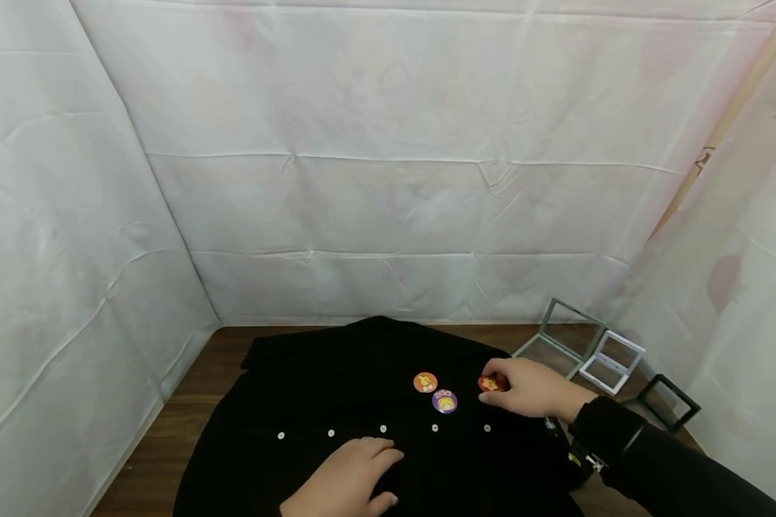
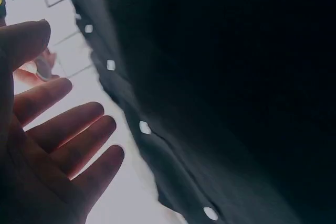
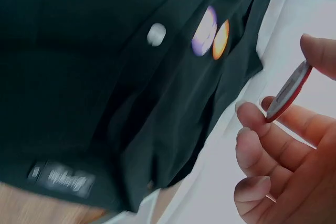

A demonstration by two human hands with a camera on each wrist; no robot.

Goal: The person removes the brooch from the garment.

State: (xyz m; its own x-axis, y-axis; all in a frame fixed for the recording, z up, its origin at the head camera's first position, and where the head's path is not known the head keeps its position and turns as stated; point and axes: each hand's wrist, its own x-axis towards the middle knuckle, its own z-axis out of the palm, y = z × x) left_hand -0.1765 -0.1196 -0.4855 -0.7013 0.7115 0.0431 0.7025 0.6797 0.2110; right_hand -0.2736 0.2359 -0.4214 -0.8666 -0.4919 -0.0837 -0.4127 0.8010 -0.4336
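A black buttoned shirt (image 1: 356,366) is spread out with a row of white buttons across it. My right hand (image 1: 530,388) pinches a round red pin badge (image 1: 489,383) over the shirt; its grey back and red rim (image 3: 304,77) show edge-on in the right wrist view. To its left, an orange badge (image 1: 425,382) and a purple-rimmed badge (image 1: 445,401) sit side by side on the cloth. Nearer the front, my left hand (image 1: 345,481) is over the shirt below the buttons, fingers relaxed and holding nothing, as the left wrist view also shows.
At the back right stand a grey-green frame (image 1: 542,336), a white frame (image 1: 635,350) and a black frame (image 1: 687,415). Brown wooden tabletop (image 1: 168,438) shows left of the shirt. White cloth walls (image 1: 362,201) enclose the back and sides. The right wrist view shows a label (image 3: 65,179) on the shirt.
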